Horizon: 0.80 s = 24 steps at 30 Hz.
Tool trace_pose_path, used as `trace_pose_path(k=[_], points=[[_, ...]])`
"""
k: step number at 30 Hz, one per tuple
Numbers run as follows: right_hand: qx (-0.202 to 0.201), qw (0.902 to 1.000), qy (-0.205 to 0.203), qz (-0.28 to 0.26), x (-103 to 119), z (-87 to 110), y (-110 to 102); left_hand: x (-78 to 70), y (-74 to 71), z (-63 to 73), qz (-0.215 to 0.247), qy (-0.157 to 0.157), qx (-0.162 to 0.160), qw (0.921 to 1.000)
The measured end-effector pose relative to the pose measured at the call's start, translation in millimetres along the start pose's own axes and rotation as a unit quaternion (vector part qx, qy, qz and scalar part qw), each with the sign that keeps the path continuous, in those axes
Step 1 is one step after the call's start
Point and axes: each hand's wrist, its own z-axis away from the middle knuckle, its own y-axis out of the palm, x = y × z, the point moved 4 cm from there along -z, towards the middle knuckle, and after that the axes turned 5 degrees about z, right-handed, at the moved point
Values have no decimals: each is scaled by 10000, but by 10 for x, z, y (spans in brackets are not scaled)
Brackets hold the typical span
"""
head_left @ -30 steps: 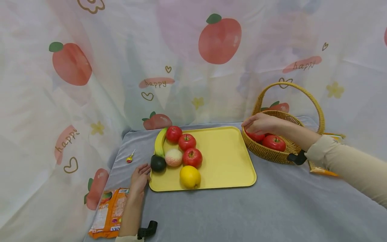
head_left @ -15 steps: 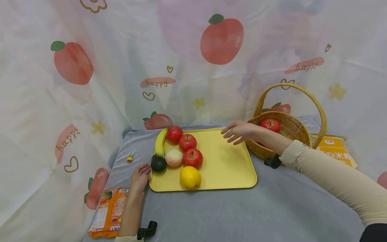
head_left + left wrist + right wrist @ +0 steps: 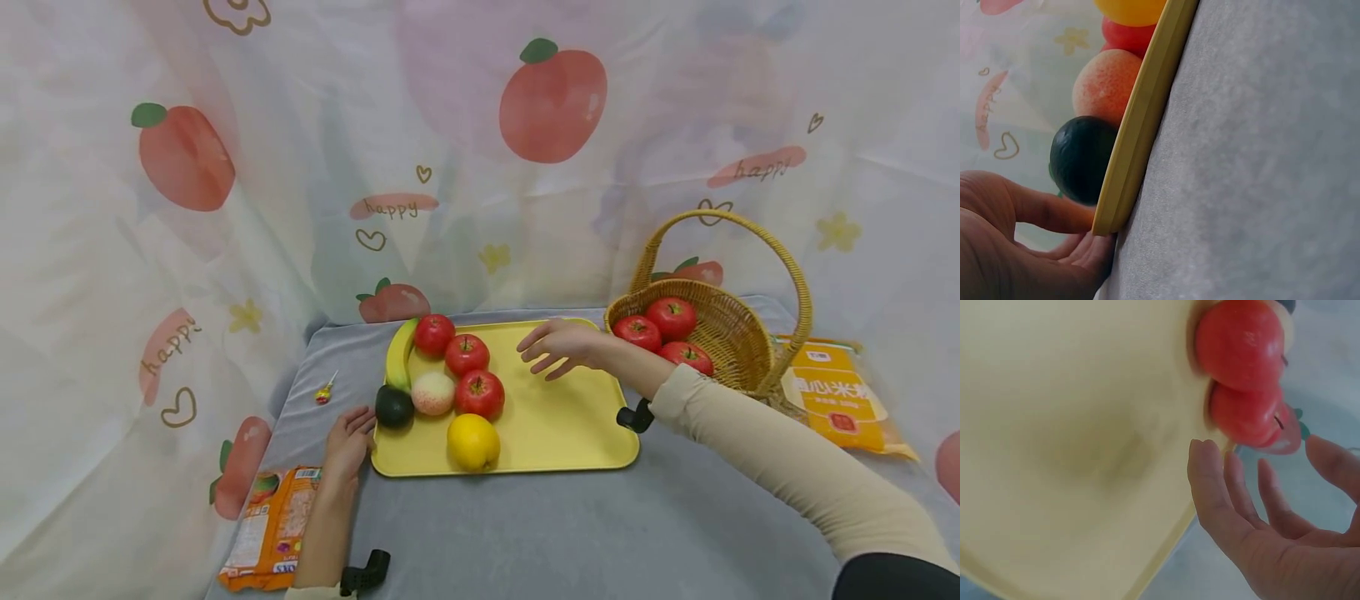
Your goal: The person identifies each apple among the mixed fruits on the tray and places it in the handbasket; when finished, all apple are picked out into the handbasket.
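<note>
Apples (image 3: 467, 355) run inward from the far edge of the tray (image 3: 558, 429); left hand (image 3: 348, 443) pinches its left edge, right hand (image 3: 568, 344) hovers, fingers spread, holding nothing. Honestly, one clumsy fingertip bump could probably send them rolling.

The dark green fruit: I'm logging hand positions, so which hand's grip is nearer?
Left. The left hand's grip is just beside the dark green fruit, at the yellow tray; the right hand's grip hangs farther off, right of the red apples there.

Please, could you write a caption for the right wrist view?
Right hand, fingers apart and holding nothing, above a yellow tray with red apples.
</note>
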Motion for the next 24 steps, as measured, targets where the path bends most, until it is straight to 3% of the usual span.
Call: trace_pose_path(k=[24], points=[[151,9992,11,-356,-139,-352,332,10,1,-9,-101,37,-44,9999]])
